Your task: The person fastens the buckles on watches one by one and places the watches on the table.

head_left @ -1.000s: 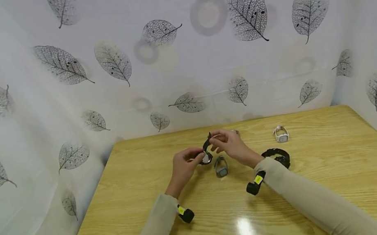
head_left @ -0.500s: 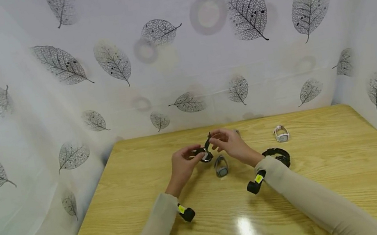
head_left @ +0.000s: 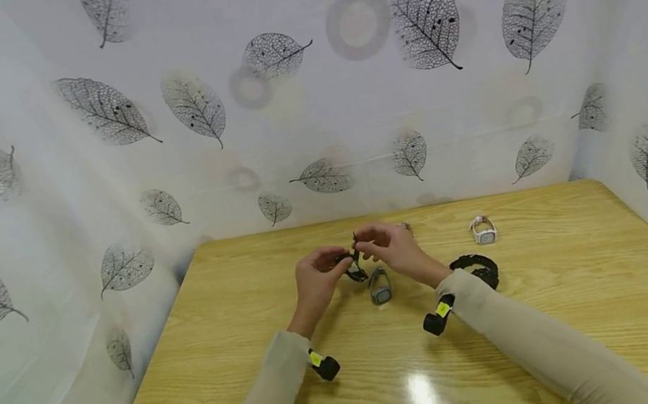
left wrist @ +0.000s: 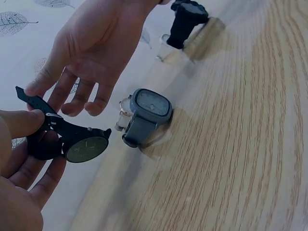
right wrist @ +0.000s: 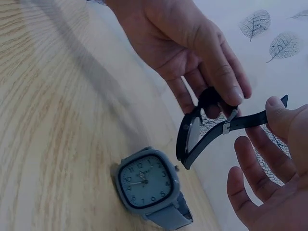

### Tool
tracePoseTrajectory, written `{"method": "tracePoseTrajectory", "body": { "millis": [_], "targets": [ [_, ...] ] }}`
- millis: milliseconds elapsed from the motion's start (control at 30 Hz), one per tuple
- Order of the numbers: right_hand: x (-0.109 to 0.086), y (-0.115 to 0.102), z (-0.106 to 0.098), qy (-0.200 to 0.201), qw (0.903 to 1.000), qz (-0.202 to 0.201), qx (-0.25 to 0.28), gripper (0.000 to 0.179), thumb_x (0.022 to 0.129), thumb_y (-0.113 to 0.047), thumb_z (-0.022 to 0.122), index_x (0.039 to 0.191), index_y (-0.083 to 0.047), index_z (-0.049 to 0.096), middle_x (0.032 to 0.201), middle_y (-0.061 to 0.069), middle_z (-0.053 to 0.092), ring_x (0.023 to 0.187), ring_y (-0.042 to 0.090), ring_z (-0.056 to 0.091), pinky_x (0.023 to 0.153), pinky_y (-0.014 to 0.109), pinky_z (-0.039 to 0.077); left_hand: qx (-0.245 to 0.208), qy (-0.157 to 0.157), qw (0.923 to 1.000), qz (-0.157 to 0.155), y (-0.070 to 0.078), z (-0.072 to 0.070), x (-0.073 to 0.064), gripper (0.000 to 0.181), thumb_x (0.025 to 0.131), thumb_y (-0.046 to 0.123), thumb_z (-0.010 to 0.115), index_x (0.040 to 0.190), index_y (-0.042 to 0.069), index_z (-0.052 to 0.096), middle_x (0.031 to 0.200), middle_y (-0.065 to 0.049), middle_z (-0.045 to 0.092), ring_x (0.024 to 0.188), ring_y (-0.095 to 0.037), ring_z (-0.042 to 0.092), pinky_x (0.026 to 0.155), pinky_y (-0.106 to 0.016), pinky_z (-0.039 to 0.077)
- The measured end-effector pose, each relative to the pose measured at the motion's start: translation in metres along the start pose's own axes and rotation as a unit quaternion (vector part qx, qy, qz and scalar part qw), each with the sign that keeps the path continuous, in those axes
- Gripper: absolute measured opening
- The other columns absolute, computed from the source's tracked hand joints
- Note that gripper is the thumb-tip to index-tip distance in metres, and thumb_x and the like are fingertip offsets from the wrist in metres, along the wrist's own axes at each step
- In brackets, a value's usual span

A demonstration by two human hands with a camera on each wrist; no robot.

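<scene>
Both hands hold one black wristwatch (left wrist: 87,147) above the table. My left hand (head_left: 316,285) grips it by the strap near the buckle, thumb pressed on the band. With thumb and finger, my right hand (head_left: 398,250) pinches the free end of the strap; its other fingers hang loosely bent. In the right wrist view the strap (right wrist: 211,134) passes through the metal buckle (right wrist: 227,127), and the case is seen nearly edge-on. Just below the hands, a grey square-faced watch (right wrist: 147,182) stands on the table, its strap closed in a loop.
A black watch (head_left: 486,265) stands near the right forearm. Farther back on the wooden table (head_left: 573,303) is a white watch (head_left: 486,236). Another small watch (head_left: 407,227) shows partly behind the right hand. A leaf-print curtain (head_left: 309,111) hangs behind the table.
My right fingers have moved slightly left with the strap end, which now stands closer to the case. The held watch has turned a little. The other watches stay put.
</scene>
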State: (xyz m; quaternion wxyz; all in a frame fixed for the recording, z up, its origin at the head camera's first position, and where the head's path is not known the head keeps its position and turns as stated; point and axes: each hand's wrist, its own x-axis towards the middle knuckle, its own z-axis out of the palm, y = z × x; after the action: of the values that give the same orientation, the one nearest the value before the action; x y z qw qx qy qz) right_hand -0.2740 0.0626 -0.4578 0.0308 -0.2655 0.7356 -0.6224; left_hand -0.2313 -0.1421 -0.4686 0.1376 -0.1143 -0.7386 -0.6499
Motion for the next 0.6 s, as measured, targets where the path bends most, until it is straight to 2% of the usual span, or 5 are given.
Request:
{"method": "tracePoseTrajectory", "body": {
  "millis": [167, 333, 400, 467, 600],
  "targets": [
    [0.0, -0.003, 0.004, -0.002, 0.9998, 0.0, -0.018, 0.029, 0.102, -0.014, 0.066, 0.128, -0.001, 0.066, 0.119, 0.021, 0.069, 0.097, 0.045, 0.068, 0.082, 0.062, 0.057, -0.007, -0.002, 1.0, 0.005, -0.001, -0.001, 0.0, 0.028, 0.088, 0.005, 0.082, 0.11, -0.008, 0.072, 0.106, -0.016, 0.076, 0.098, -0.027, 0.074, 0.084, -0.028, 0.061],
    [-0.006, -0.025, 0.004, -0.007, 0.9996, 0.007, -0.025, 0.029, 0.103, -0.012, 0.064, 0.129, 0.002, 0.064, 0.119, 0.021, 0.069, 0.097, 0.044, 0.068, 0.077, 0.037, 0.06, -0.008, -0.008, 0.9999, -0.004, -0.002, -0.004, 0.0, 0.028, 0.088, 0.004, 0.082, 0.112, -0.005, 0.072, 0.109, -0.014, 0.076, 0.101, -0.028, 0.073, 0.088, -0.028, 0.06],
    [-0.009, -0.034, 0.004, -0.007, 0.9997, 0.002, -0.023, 0.029, 0.103, -0.011, 0.064, 0.128, 0.003, 0.064, 0.119, 0.022, 0.069, 0.097, 0.043, 0.068, 0.075, 0.031, 0.059, -0.01, -0.019, 0.9997, -0.009, 0.0, -0.006, 0.001, 0.03, 0.087, 0.002, 0.082, 0.114, -0.005, 0.072, 0.112, -0.016, 0.075, 0.102, -0.029, 0.072, 0.088, -0.028, 0.06],
    [-0.009, -0.04, 0.003, -0.004, 0.9997, 0.003, -0.024, 0.029, 0.104, -0.011, 0.064, 0.129, 0.004, 0.063, 0.12, 0.022, 0.069, 0.097, 0.043, 0.068, 0.075, 0.031, 0.059, -0.01, -0.039, 0.9991, -0.015, 0.004, -0.008, 0.0, 0.033, 0.087, 0.001, 0.082, 0.117, -0.006, 0.07, 0.115, -0.019, 0.073, 0.102, -0.032, 0.071, 0.088, -0.029, 0.06],
    [-0.002, -0.023, 0.001, 0.004, 0.9993, 0.01, -0.035, 0.034, 0.104, -0.018, 0.064, 0.133, 0.001, 0.063, 0.124, 0.019, 0.068, 0.099, 0.041, 0.068, 0.08, 0.042, 0.06, -0.017, -0.063, 0.9976, -0.021, 0.005, -0.012, 0.0, 0.036, 0.086, -0.007, 0.08, 0.119, -0.009, 0.067, 0.117, -0.022, 0.07, 0.102, -0.034, 0.069, 0.087, -0.03, 0.06]
  ]
}}
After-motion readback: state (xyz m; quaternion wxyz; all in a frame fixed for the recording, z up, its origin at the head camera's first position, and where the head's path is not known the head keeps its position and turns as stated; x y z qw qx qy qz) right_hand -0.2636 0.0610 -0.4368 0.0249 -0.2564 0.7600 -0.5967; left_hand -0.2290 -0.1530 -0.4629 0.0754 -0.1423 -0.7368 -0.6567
